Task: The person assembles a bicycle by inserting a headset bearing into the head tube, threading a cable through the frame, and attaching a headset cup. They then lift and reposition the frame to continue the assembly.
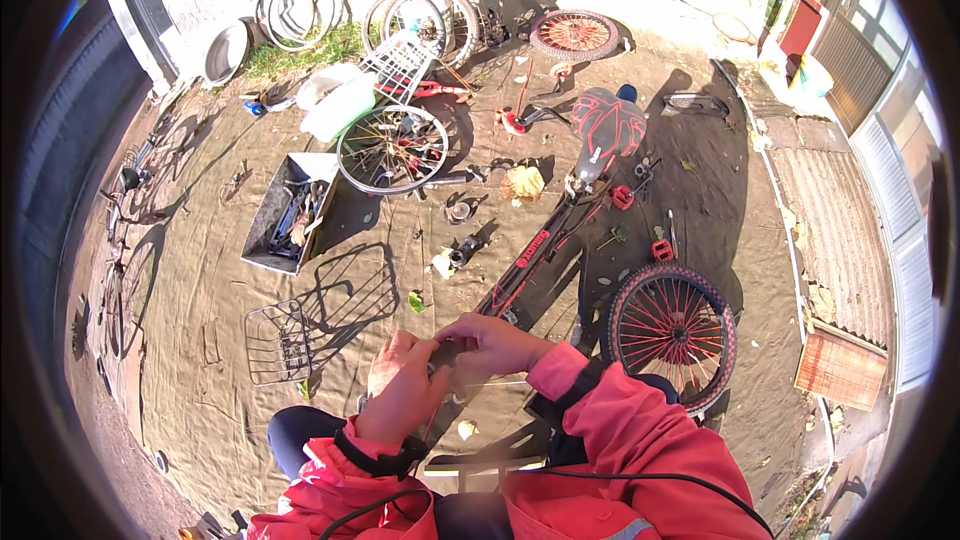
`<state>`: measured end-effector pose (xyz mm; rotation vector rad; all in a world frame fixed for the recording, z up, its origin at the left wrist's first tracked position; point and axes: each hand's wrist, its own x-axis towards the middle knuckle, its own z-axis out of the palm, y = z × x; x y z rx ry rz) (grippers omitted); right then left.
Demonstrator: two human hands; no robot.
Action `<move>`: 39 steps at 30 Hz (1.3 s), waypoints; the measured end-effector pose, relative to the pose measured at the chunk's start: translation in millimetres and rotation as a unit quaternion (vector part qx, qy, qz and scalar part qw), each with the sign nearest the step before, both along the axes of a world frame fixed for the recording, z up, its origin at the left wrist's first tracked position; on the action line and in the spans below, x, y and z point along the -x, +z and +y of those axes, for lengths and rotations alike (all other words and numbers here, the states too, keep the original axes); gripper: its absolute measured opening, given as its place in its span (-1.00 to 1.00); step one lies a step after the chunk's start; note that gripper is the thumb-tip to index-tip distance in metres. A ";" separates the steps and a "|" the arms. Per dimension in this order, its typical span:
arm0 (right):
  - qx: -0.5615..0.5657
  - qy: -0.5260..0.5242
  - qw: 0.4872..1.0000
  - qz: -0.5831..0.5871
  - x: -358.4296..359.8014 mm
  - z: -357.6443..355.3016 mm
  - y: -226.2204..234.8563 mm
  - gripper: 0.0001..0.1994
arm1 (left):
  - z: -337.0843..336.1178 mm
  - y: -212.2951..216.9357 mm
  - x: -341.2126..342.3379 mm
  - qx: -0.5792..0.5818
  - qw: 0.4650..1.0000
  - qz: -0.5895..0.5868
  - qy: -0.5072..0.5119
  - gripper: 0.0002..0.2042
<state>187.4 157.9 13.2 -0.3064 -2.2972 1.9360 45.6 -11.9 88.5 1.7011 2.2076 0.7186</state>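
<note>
A black bicycle frame (pixel 536 250) with red markings runs from its black-and-red saddle (pixel 608 127) down to my hands. My left hand (pixel 405 387) is closed at the frame's near end, fingers curled. From the right, my right hand (pixel 497 347) meets it there, thumb and fingers pinched together. Between the fingertips shows a small greyish part, mostly hidden, so I cannot make out its kind. Right of the frame lies a wheel (pixel 670 340) with red spokes and a checkered tyre. A red pedal (pixel 662 250) is just above that wheel.
A metal box of tools (pixel 291 215), a bare spoked wheel (pixel 393 150) and a wire basket (pixel 280 343) lie left on the brown ground sheet (pixel 200 310). Farther off are a red-spoked wheel (pixel 575 34) and several rims (pixel 300 10). A corrugated sheet (pixel 830 230) edges the right side.
</note>
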 end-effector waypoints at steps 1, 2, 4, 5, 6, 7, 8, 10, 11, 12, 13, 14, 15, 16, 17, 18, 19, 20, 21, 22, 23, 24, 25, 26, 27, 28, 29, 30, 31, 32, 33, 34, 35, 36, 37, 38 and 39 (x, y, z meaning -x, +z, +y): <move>0.006 -0.001 1.000 -0.002 0.3 0.2 -0.1 -0.55 | 1.3 -0.5 0.4 -0.005 1.000 0.006 -0.005 -0.64; 0.017 -0.002 1.000 0.009 0.6 0.1 -0.4 -0.55 | 1.9 -0.5 0.8 -0.019 1.000 0.017 -0.012 -0.65; 0.023 0.004 0.999 -0.028 1.6 0.9 -2.5 -0.53 | 3.3 -0.7 1.0 -0.010 1.000 0.010 -0.012 -0.67; 0.027 0.003 0.999 -0.032 2.0 1.0 -4.2 -0.52 | 3.9 -0.9 1.0 -0.018 1.000 0.012 -0.016 -0.69; 0.027 -0.001 0.999 -0.038 2.4 0.5 -6.2 -0.50 | 4.9 -1.1 1.1 -0.002 1.000 0.019 -0.015 -0.69; 0.026 -0.008 0.999 -0.035 2.9 -0.1 -8.2 -0.49 | 6.2 -1.3 1.6 0.006 0.999 0.030 -0.016 -0.70; 0.027 -0.014 0.998 -0.047 3.3 -0.8 -10.1 -0.48 | 7.7 -1.6 2.0 0.007 0.999 0.043 -0.018 -0.70; 0.032 -0.022 0.999 -0.029 3.0 -2.0 -12.6 -0.47 | 10.1 -2.1 2.2 0.019 0.998 0.054 -0.019 -0.72; 0.037 -0.029 0.998 -0.035 2.8 -2.2 -13.2 -0.46 | 11.6 -2.3 2.3 0.016 0.997 0.066 -0.022 -0.73; 0.035 -0.028 0.999 -0.025 2.6 -2.2 -13.5 -0.45 | 12.9 -2.4 2.3 0.021 0.998 0.063 -0.020 -0.73; 0.035 -0.030 0.999 -0.021 2.1 -2.1 -13.7 -0.45 | 13.7 -2.4 2.0 0.021 0.997 0.066 -0.019 -0.73; 0.035 -0.032 0.999 -0.018 1.8 -2.2 -13.9 -0.44 | 13.8 -2.1 1.7 0.020 0.997 0.069 -0.019 -0.74; 0.035 -0.026 0.999 -0.031 1.5 -1.7 -14.2 -0.43 | 13.7 -1.7 1.9 0.024 0.997 0.064 -0.020 -0.74; 0.036 -0.021 0.998 -0.043 1.5 -0.9 -14.6 -0.41 | 13.8 -1.5 2.2 0.029 0.998 0.059 -0.022 -0.74; 0.038 -0.016 0.998 -0.044 1.7 -1.1 -15.5 -0.39 | 14.2 -1.3 2.5 0.027 0.998 0.054 -0.023 -0.74; 0.042 -0.021 0.997 -0.054 1.7 -2.0 -16.4 -0.39 | 14.2 -1.4 2.4 0.037 0.998 0.052 -0.023 -0.73; 0.048 -0.027 0.997 -0.052 2.6 -2.8 -17.3 -0.39 | 14.6 -1.6 2.3 0.040 0.998 0.052 -0.023 -0.73; 0.050 -0.034 0.996 -0.059 3.3 -4.2 -17.8 -0.39 | 14.9 -1.7 2.4 0.034 0.998 0.052 -0.024 -0.73; 0.033 -0.041 0.998 -0.045 3.4 -5.3 -17.7 -0.38 | 14.5 -1.6 2.8 0.043 0.998 0.051 -0.022 -0.73; 0.010 -0.048 0.998 -0.040 3.3 -6.2 -16.6 -0.37 | 14.3 -1.5 3.1 0.041 0.998 0.052 -0.022 -0.73; -0.012 -0.061 0.997 -0.055 2.1 -7.1 -14.3 -0.36 | 14.3 -1.6 3.0 0.040 0.998 0.051 -0.021 -0.73; -0.027 -0.068 0.996 -0.048 0.4 -7.8 -10.9 -0.36 | 14.2 -1.4 3.1 0.043 0.997 0.057 -0.020 -0.72; -0.041 -0.081 0.994 -0.061 -2.6 -7.1 -5.9 -0.36 | 14.2 -1.4 3.1 0.047 0.997 0.063 -0.019 -0.72; -0.056 -0.094 0.991 -0.074 -6.1 -5.0 0.7 -0.36 | 14.5 -1.3 3.4 0.048 0.996 0.073 -0.019 -0.72; -0.072 -0.107 0.989 -0.066 -10.2 -2.0 8.6 -0.35 | 15.3 -1.6 3.7 0.044 0.997 0.066 -0.014 -0.72; -0.089 -0.124 0.987 -0.059 -15.7 2.7 17.9 -0.36 | 16.3 -2.3 4.3 0.040 0.997 0.062 -0.011 -0.72; -0.104 -0.143 0.982 -0.059 -23.4 7.8 27.8 -0.36 | 15.8 -3.6 3.9 0.042 0.997 0.058 -0.010 -0.72; -0.116 -0.163 0.978 -0.060 -33.5 12.1 37.8 -0.36 | 16.1 -5.6 4.1 0.036 0.997 0.068 -0.006 -0.72; -0.114 -0.184 0.976 -0.037 -46.3 19.4 49.0 -0.38 | 17.0 -7.6 4.8 0.038 0.998 0.056 -0.001 -0.72; -0.114 -0.208 0.971 -0.018 -61.7 28.3 60.9 -0.39 | 17.6 -9.7 5.9 0.025 0.998 0.051 -0.002 -0.72; -0.105 -0.230 0.967 -0.008 -80.4 38.7 73.2 -0.41 | 17.9 -12.1 7.4 0.033 0.998 0.048 -0.001 -0.72; -0.107 -0.239 0.965 0.029 -101.0 49.3 85.7 -0.43 | 18.4 -14.1 9.0 0.034 0.998 0.049 -0.002 -0.72; -0.085 -0.297 0.951 0.026 -121.2 58.2 96.7 -0.44 | 18.5 -15.4 10.6 0.025 0.999 0.045 -0.005 -0.73; -0.072 -0.337 0.937 0.054 -141.2 66.8 106.0 -0.44 | 19.0 -16.5 11.6 0.021 0.999 0.038 -0.002 -0.74; -0.082 -0.369 0.925 0.044 -161.7 75.8 114.1 -0.45 | 18.1 -17.0 11.7 0.015 0.999 0.032 -0.004 -0.74; -0.091 -0.410 0.907 0.025 -178.6 86.2 119.6 -0.45 | 19.1 -16.4 13.0 0.010 0.999 0.030 -0.004 -0.74; -0.096 -0.422 0.901 0.022 -193.9 94.4 119.2 -0.46 | 18.1 -15.4 13.4 0.012 0.999 0.034 -0.008 -0.74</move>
